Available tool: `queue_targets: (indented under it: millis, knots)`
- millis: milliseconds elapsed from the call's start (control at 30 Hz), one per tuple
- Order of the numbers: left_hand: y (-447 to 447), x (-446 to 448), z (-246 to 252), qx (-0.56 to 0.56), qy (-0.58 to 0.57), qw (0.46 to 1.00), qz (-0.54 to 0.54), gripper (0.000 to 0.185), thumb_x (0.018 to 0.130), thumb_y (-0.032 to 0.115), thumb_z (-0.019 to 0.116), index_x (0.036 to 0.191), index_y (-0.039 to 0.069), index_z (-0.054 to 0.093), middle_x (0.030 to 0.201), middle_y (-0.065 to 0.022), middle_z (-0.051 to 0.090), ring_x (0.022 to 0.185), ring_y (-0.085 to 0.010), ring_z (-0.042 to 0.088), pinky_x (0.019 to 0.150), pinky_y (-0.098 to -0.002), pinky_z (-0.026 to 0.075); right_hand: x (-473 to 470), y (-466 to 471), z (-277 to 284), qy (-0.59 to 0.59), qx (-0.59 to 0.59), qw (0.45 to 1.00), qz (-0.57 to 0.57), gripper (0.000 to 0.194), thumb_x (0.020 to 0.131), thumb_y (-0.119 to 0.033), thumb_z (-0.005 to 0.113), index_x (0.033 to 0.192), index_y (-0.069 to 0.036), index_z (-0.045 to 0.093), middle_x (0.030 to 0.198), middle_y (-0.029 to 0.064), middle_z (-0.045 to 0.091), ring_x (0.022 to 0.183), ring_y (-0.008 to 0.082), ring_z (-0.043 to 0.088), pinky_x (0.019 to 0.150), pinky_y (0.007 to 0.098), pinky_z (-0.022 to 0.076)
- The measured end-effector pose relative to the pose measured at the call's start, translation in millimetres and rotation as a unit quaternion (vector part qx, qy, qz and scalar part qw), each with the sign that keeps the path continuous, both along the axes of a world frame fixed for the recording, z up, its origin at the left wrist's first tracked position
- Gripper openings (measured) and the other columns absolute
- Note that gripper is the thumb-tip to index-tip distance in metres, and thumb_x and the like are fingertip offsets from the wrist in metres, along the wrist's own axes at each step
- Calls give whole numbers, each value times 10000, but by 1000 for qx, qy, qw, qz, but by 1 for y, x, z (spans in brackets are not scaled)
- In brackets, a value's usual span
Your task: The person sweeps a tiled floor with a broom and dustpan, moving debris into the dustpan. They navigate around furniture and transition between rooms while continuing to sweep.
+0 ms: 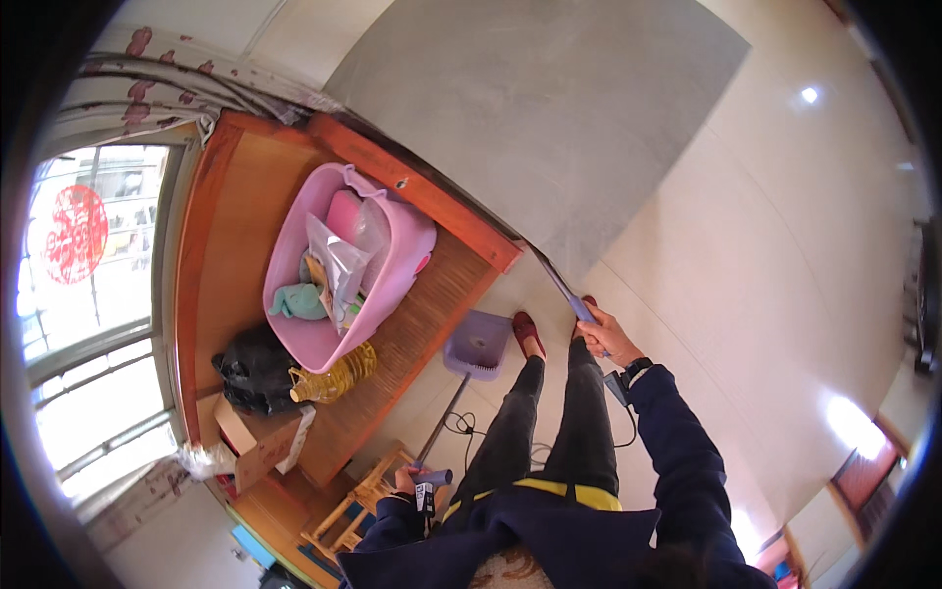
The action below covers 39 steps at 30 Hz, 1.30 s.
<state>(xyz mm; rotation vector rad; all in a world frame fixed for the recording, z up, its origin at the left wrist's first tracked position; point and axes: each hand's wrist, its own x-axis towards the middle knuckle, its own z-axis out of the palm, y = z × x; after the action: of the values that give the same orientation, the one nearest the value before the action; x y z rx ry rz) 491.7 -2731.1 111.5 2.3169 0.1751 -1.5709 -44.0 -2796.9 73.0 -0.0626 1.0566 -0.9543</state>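
Note:
My right hand (609,338) is closed around the purple grip of a long metal handle (553,271); its far part runs beneath or behind the wooden furniture edge, so its end is hidden. Low in the picture, my left hand (406,478) holds the handle (443,425) of a long-handled purple dustpan (478,340). That dustpan rests on the tiled floor beside my red shoe (527,333), with a little debris in its pan. Its toothed edge faces the handle.
At left, a wooden bench (412,324) bears a pink plastic tub (397,272) of mixed items, an oil bottle (346,375), a black plastic bag (254,368) and a cardboard box (268,449). A bamboo chair (353,515) and a black cable (467,425) lie near my left hand. A grey panel (544,110) spans the top.

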Motion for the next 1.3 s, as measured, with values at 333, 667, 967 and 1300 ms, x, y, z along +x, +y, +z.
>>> queue_targets:
  millis: [333,667,967,1300]
  knots:
    - [27,-48,-2,-65,-77,982,160,92,572,71,403,642,35,356,575,-115,382,481,-224,397,482,-367,396,2,-47,-119,-143,109,984,-13,83,813,-190,420,810,-110,443,484,-44,261,371,40,264,314,191,215]
    - [13,-65,0,-126,-1,976,177,96,623,91,405,656,1,398,565,-144,413,496,-251,447,538,-413,447,-61,124,-56,-48,192,976,90,107,779,-273,474,774,-208,390,405,-51,287,273,36,270,233,175,223]
    - [20,-47,-15,-238,187,925,230,193,675,247,376,727,61,366,654,-180,447,587,-303,452,630,-449,415,-11,271,34,-41,230,972,-5,125,800,-313,424,732,-208,431,391,-68,238,295,47,225,269,195,175]
    - [19,-47,11,-90,128,971,179,289,619,241,486,799,32,401,736,-88,515,654,-219,510,598,-316,458,42,172,98,-493,222,821,-183,197,774,-33,375,596,-92,315,531,-40,302,433,30,327,401,154,270]
